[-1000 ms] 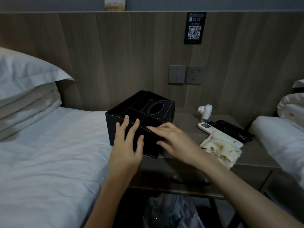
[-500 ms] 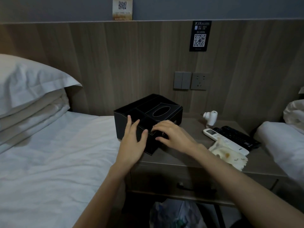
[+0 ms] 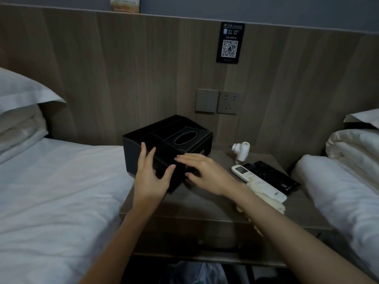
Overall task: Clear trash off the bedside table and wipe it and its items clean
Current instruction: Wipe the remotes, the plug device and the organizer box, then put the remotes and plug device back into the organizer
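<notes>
Neither grip holds anything: left grip (image 3: 152, 178) and right grip (image 3: 207, 173) lie flat-fingered against the black box (image 3: 164, 138) at the left edge of the surface (image 3: 205, 203); an uneven shove could slide it onto the bed (image 3: 51, 191).

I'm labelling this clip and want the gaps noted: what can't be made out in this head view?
All in the head view:
- Black organiser box: compartments too dark to show contents.
- Cloth: partly hidden by the right forearm.
- Bag under the bedside table: cut by the bottom edge.
- QR sign: print too small.
- Right hand: fingers blurred, contact with the box unclear.
</notes>
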`<state>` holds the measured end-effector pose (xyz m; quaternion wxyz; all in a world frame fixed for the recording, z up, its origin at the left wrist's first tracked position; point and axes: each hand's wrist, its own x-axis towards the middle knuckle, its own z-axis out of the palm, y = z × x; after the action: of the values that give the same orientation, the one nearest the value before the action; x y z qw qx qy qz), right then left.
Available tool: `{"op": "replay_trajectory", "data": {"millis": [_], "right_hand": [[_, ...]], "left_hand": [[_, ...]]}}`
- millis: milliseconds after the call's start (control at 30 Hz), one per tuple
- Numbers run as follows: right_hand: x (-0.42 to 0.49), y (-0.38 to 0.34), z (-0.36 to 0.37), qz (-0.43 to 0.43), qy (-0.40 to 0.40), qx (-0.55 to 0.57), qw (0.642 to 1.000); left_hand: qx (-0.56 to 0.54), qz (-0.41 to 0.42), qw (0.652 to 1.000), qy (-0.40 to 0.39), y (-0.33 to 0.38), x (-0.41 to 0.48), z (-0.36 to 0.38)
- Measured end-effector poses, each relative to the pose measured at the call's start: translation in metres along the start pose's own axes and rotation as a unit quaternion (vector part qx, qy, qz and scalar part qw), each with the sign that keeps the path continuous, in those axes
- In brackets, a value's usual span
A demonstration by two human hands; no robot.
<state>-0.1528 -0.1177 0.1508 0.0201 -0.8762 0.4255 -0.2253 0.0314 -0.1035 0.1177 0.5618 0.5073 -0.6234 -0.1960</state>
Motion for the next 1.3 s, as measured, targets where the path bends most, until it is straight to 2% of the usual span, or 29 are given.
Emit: {"op": "replay_trajectory", "data": {"millis": [100, 233, 367, 467, 567, 667, 733, 833, 1000, 1233, 1300], "right_hand": [[-0.016, 0.023, -0.026, 0.035, 0.051, -0.015, 0.998], [-0.055, 0.071, -0.053, 0.163, 0.118, -0.032, 0.979], [-0.086, 0.109, -0.064, 0.263, 0.086, -0.085, 0.957], [-0.102, 0.135, -0.062, 0.342, 0.029, -0.096, 0.934], [-0.114, 0.152, -0.059, 0.409, -0.029, -0.107, 0.906], [-0.122, 0.158, -0.060, 0.472, -0.069, -0.076, 0.876], [-0.128, 0.162, -0.061, 0.480, -0.081, -0.050, 0.872], [-0.136, 0.164, -0.063, 0.468, -0.074, -0.022, 0.881], [-0.135, 0.165, -0.065, 0.442, -0.067, -0.022, 0.894], [-0.129, 0.170, -0.057, 0.424, -0.029, -0.023, 0.905], [-0.127, 0.171, -0.054, 0.420, -0.025, -0.028, 0.907]], "left_hand": [[0.021, 0.003, 1.000, -0.005, 0.001, 0.007, 0.008], [0.128, 0.015, 0.992, 0.007, 0.007, 0.004, 0.012], [0.252, 0.150, 0.953, 0.078, 0.003, 0.003, 0.025], [0.249, 0.282, 0.924, 0.065, 0.019, 0.002, 0.042], [0.201, 0.331, 0.922, -0.025, 0.042, 0.000, 0.072], [0.198, 0.295, 0.920, -0.167, 0.060, 0.002, 0.109], [0.236, 0.263, 0.897, -0.265, 0.064, 0.005, 0.134], [0.283, 0.234, 0.858, -0.360, 0.056, 0.012, 0.167], [0.285, 0.210, 0.826, -0.439, 0.044, 0.029, 0.199], [0.288, 0.198, 0.772, -0.531, 0.050, 0.065, 0.201], [0.287, 0.190, 0.774, -0.532, 0.046, 0.070, 0.199]]}}
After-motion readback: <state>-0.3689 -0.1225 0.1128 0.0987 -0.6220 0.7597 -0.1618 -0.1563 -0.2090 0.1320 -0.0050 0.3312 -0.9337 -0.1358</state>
